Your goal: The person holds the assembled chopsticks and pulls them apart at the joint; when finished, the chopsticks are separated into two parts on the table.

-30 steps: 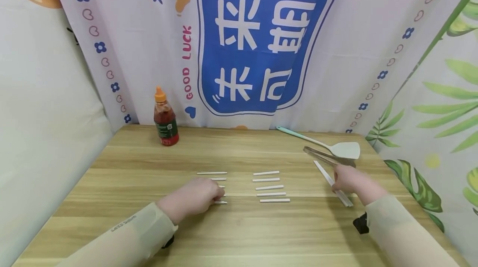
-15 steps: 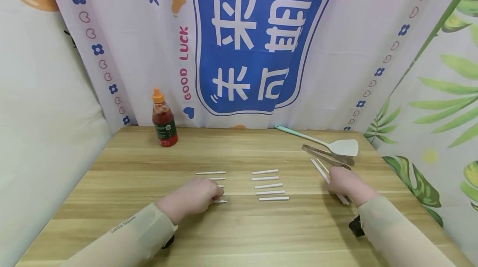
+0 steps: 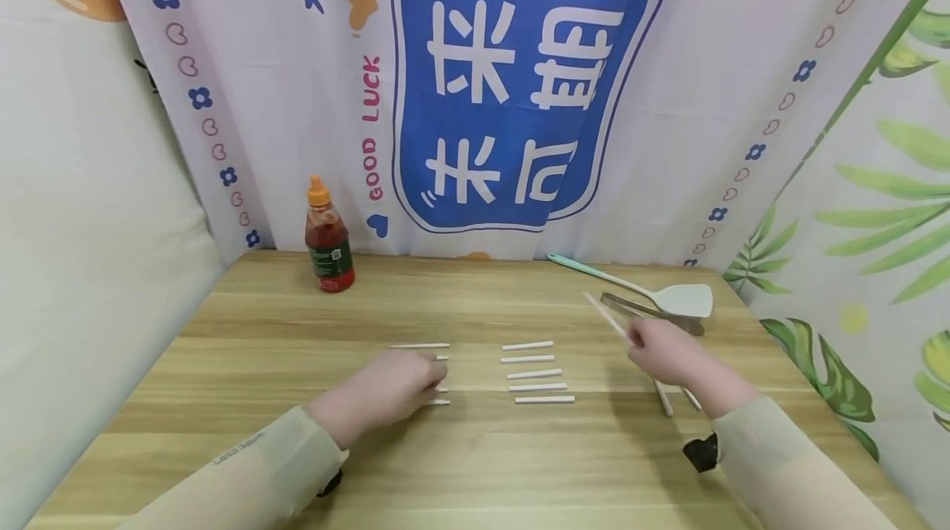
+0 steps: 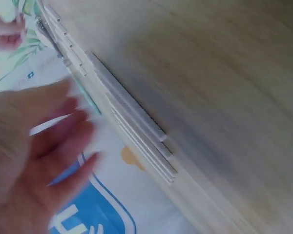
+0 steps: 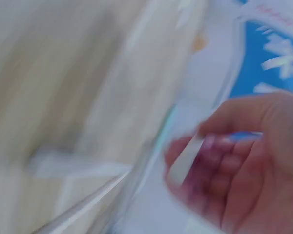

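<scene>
Two groups of short white sticks lie on the wooden table, a left row [image 3: 420,346] and a right row [image 3: 536,374]. Above the left row hovers my left hand [image 3: 389,390], partly covering it; in the left wrist view its thumb and fingers are apart with nothing between them. My right hand [image 3: 664,355] pinches a longer, thin white stick [image 3: 604,315] between thumb and fingers, tilted up to the far left. The flat end of that stick [image 5: 185,161] shows in the right wrist view. Below this hand lie other long white sticks [image 3: 663,400], partly hidden by it.
Metal tongs [image 3: 686,323] lie just beyond the right hand, beside a spatula [image 3: 684,299] with a mint handle. A sauce bottle [image 3: 330,256] with an orange cap stands at the back left. A printed curtain [image 3: 482,101] hangs behind the table.
My right hand has picked one long stick out of the bunch, raised it and shifted slightly left; the remaining long sticks now lie apart. The left hand has hardly moved.
</scene>
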`<state>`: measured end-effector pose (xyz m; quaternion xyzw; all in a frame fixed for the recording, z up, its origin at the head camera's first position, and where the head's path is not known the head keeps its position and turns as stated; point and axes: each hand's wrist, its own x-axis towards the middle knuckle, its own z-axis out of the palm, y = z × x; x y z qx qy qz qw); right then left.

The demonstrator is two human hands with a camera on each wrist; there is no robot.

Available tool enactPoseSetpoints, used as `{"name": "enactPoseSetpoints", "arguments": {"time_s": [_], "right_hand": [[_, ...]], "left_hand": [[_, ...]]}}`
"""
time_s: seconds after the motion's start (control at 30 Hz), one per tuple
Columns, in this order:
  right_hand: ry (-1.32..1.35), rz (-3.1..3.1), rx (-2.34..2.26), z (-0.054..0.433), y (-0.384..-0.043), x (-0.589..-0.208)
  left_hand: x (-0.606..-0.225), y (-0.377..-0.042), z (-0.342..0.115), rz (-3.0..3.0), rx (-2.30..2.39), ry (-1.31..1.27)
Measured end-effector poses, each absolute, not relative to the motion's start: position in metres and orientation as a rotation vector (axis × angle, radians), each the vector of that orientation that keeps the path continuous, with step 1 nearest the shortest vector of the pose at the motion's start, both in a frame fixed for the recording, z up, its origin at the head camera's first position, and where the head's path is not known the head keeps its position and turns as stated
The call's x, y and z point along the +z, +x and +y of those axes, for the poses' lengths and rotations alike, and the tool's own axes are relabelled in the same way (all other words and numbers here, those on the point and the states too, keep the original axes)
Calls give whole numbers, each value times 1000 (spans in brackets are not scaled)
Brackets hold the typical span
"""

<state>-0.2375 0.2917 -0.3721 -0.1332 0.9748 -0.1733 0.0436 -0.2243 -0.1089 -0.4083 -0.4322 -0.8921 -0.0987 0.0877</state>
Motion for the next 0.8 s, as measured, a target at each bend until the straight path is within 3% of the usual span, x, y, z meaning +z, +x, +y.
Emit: {"name": "enactPoseSetpoints", "arguments": {"time_s": [0.13,0.3,0.5,0.8], "right_hand": [[-795,2828,-802,246,-222,-360],[-1056,2737,-814,196,-198,-348],[-1178,2761,-698,178,-187,-348],[-1313,2861,-705,173,-185,-360]], "left_hand": [[-394,-219,-91,-2383,-325,-1244],[-382,-212,-66,-2143,-262,-1260],[-384,-205,-63,-1987,-186,-1208],[-382,-203,-65,-2101,-137,-1357]]}}
